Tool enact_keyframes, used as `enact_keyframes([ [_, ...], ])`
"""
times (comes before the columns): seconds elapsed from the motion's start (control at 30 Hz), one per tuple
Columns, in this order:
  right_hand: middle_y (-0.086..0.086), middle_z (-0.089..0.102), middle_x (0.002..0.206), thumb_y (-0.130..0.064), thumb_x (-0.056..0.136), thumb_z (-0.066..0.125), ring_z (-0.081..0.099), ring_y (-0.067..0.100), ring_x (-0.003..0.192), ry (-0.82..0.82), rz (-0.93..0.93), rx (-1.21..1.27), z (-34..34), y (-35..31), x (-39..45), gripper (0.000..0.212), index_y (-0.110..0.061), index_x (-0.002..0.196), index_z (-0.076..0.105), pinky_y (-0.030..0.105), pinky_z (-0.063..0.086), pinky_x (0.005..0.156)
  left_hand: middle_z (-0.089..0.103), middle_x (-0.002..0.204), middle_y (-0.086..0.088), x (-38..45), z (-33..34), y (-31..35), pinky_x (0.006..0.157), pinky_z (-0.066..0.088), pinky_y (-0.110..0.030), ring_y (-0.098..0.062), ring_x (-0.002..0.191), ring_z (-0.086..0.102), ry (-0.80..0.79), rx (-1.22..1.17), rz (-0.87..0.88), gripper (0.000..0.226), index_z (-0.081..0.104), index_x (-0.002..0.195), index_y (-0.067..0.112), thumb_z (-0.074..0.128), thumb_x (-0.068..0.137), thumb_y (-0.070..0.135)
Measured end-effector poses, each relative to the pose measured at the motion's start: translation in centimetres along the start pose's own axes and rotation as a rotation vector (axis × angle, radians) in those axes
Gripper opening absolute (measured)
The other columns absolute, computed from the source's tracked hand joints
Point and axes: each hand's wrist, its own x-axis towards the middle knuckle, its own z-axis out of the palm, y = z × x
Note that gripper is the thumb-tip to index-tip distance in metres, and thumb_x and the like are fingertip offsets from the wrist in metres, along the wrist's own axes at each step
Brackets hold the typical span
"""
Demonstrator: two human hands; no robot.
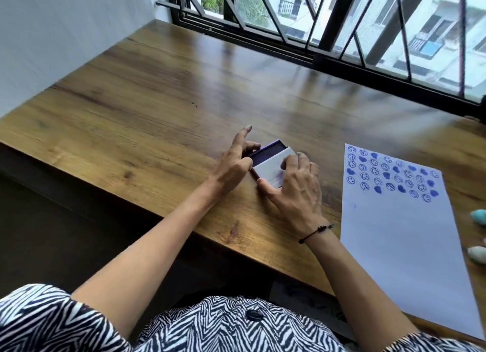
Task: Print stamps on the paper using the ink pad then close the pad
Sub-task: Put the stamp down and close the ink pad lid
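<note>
The ink pad [265,154] lies on the wooden table [157,88], its dark purple ink surface partly showing at the far end. A white lid [271,169] covers its near part, slid partway over. My left hand [236,162] grips the pad's left side, index finger raised. My right hand [294,188] holds the lid from the right, fingers on top and thumb at its near edge. The white paper [402,236] lies to the right, its upper part filled with several rows of blue smiley and heart prints.
Two pale stamps, one teal [480,216] and one whitish [477,254], lie at the right edge beside the paper. A barred window [315,23] runs along the table's far side. A white wall stands at the left. The table's front edge runs diagonally below my arms.
</note>
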Motion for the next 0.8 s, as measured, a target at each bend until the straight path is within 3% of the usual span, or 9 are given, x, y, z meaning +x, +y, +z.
enact_keyframes([
  [0.4, 0.022, 0.052, 0.121, -0.060, 0.072, 0.051, 0.046, 0.037, 0.102, -0.001, -0.028, -0.092, -0.24, -0.08, 0.70, 0.069, -0.004, 0.111, 0.047, 0.044, 0.040, 0.090, 0.060, 0.122, -0.010, -0.01, 0.11, -0.12, 0.101, 0.042, -0.041, -0.020, 0.113, 0.054, 0.026, 0.055, 0.042, 0.082, 0.025, 0.139, 0.019, 0.040, 0.058, 0.013],
  [0.7, 0.022, 0.048, 0.129, -0.057, 0.072, 0.055, 0.045, 0.037, 0.108, 0.012, -0.014, -0.122, -0.27, 0.38, 0.35, 0.067, -0.004, 0.113, 0.046, 0.044, 0.040, 0.093, 0.061, 0.122, -0.010, -0.16, 0.17, 0.02, 0.095, 0.042, -0.028, -0.015, 0.109, 0.054, 0.044, 0.074, 0.062, 0.081, 0.027, 0.138, 0.019, 0.039, 0.058, 0.014],
  [0.8, 0.022, 0.045, 0.134, -0.056, 0.071, 0.056, 0.044, 0.037, 0.113, 0.012, -0.002, -0.117, -0.34, 0.60, 0.10, 0.067, -0.005, 0.114, 0.046, 0.045, 0.039, 0.094, 0.061, 0.121, -0.010, -0.16, 0.20, -0.03, 0.097, 0.042, -0.030, -0.016, 0.110, 0.055, 0.053, 0.075, 0.064, 0.081, 0.028, 0.137, 0.018, 0.039, 0.058, 0.014],
])
